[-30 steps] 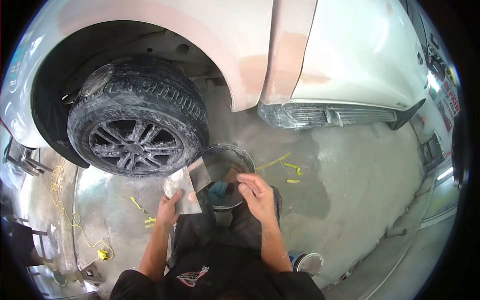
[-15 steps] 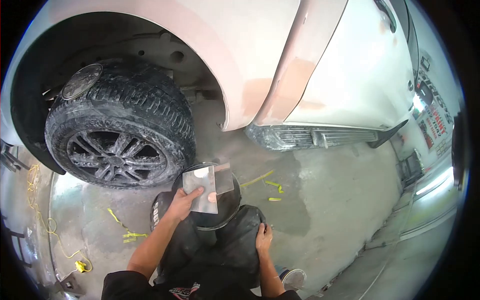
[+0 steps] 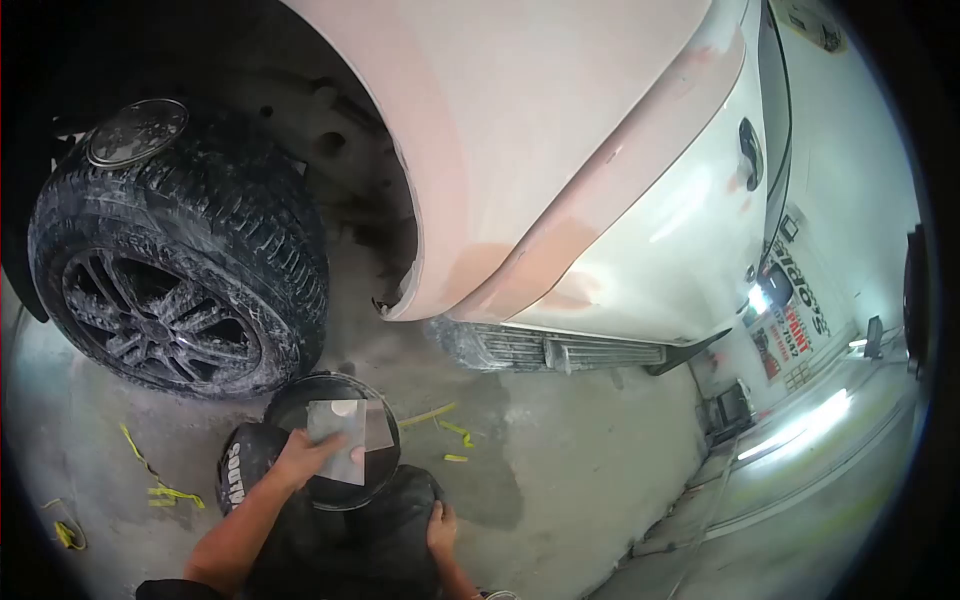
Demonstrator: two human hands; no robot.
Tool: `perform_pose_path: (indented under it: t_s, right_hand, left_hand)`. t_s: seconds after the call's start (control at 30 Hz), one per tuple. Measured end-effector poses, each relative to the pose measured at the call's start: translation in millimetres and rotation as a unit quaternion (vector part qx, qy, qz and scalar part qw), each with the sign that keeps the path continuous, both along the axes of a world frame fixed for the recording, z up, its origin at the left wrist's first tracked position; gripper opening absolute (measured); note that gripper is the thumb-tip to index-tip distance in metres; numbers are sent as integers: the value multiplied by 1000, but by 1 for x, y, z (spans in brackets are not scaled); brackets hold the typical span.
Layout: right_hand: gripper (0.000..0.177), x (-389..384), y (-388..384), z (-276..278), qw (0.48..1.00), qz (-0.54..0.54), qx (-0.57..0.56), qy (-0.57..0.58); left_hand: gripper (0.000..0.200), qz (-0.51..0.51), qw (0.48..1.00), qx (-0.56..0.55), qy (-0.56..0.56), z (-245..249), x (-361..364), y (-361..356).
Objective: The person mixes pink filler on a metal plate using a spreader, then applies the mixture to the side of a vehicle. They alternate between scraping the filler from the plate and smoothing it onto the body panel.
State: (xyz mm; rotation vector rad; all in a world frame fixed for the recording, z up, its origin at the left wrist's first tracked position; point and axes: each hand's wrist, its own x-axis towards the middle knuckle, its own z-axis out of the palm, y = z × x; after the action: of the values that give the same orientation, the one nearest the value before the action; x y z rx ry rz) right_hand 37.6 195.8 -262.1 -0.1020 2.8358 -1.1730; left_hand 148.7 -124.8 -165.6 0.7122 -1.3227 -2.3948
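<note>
My left hand [image 3: 303, 459] grips a flat grey metal filler spreader [image 3: 337, 430], thumb on top of it, above a dark bucket [image 3: 372, 490] between my knees. A second, darker flat plate [image 3: 379, 424] sticks out from behind the spreader on its right side. Round pale patches show on the spreader's face. My right hand [image 3: 441, 527] rests against the outer side of my right knee, with loosely bent fingers and nothing seen in it.
A dusty wheel [image 3: 170, 270] stands left, with a round lid [image 3: 138, 133] on its tyre. Ahead are a white fender with pinkish filler patches [image 3: 480, 270] and a running board [image 3: 560, 350]. Yellow tape scraps [image 3: 175, 495] lie on the concrete floor [image 3: 580, 450].
My view has turned to the right, so the car, wheel and bucket appear farther left. My left hand keeps hold of the spreader; my right hand stays at the knee.
</note>
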Motion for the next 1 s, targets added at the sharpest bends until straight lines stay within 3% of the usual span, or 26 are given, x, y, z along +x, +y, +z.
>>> perform_pose_path:
  t_s: [0.27,0.43,0.53,0.67,0.8,0.87,1.0]
  right_hand:
    - [44,0,4,-10,998,15,14,54]
    - [43,-4,12,-25,1000,3,6,18]
    - [44,0,1,-6,1000,-17,14,3]
    - [47,-5,11,-28,999,-23,17,36]
    - [42,-4,10,-44,987,-29,12,154]
    - [42,-6,11,-22,999,5,-15,28]
    - [48,-2,9,-16,999,15,-33,37]
  left_hand:
    - [33,-18,1000,-6,-12,0,4,-3]
    - [34,-7,1000,1,14,0,9,0]
    - [35,2,1000,7,22,0,6,-1]
    - [36,-1,1000,0,18,-8,2,1]
    - [37,-22,999,-27,-13,-5,7,0]
    - [38,-25,998,-56,-26,6,7,0]
    - [39,-44,997,-57,-9,8,8,3]
